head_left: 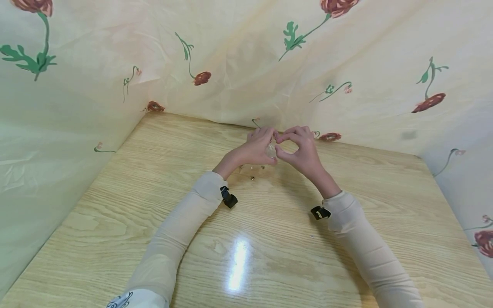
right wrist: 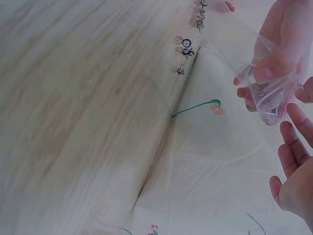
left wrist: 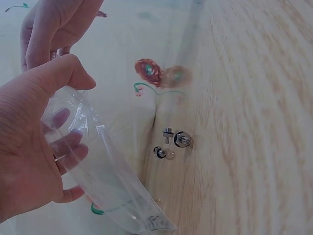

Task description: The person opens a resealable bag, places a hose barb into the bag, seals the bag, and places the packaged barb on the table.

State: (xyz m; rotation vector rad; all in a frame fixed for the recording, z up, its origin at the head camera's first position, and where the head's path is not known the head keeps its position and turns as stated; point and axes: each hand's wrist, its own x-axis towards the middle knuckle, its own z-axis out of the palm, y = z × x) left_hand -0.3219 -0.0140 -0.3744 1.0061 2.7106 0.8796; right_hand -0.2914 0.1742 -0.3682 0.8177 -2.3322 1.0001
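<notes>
Bag (left wrist: 117,171) in left hand (head_left: 254,150): colourless. Fittings (left wrist: 182,139) nearby: silver, dark-ringed. Table (head_left: 292,248) below: tan woodgrain. Cloth (head_left: 246,77) beyond: cream, red flowers, green stems.

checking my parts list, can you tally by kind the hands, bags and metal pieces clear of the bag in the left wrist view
Hands: 2 (left hand, right hand)
Clear bag: 1
Metal pieces clear of it: 3
Total: 6

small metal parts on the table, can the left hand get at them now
Probably yes: the small metal parts lie uncovered on the tabletop close to the left hand, though its grip on the clear bag would likely need loosening.
</notes>
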